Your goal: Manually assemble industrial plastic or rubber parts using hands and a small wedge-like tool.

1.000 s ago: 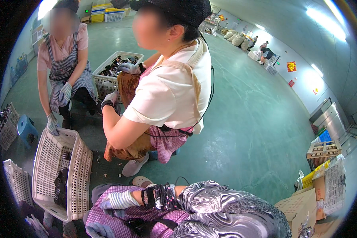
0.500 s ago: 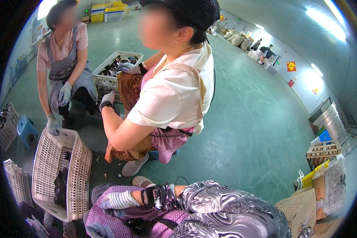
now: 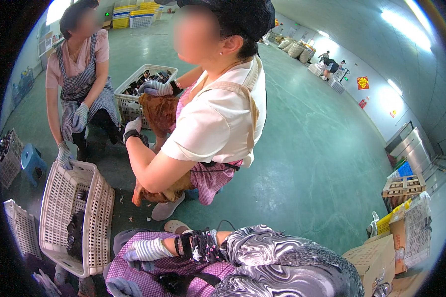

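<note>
My right hand (image 3: 147,250), in a striped white-and-grey knit glove, rests on the pink checked apron (image 3: 213,270) over my lap. Its fingers lie loosely apart and hold nothing I can see. Partly cut off by the lower edge is my left hand (image 3: 124,287), in a grey glove on the same apron; its fingers are too hidden to read. Left of my knees, a tilted cream plastic basket (image 3: 104,222) holds dark, shiny pieces (image 3: 75,232). A seated co-worker's gloved hand (image 3: 65,155) grips its far rim.
Before me, a co-worker in white (image 3: 208,119) has a rust-brown leathery cover (image 3: 158,111) over the lap and a hand at another filled basket (image 3: 129,101). A blue stool (image 3: 32,161) stands left. Cardboard boxes (image 3: 371,257) and a wooden pallet (image 3: 404,185) are at right.
The co-worker in white has moved a gloved hand slightly left at the far basket, and the brown cover has shifted left too. My own hands have stayed on my lap.
</note>
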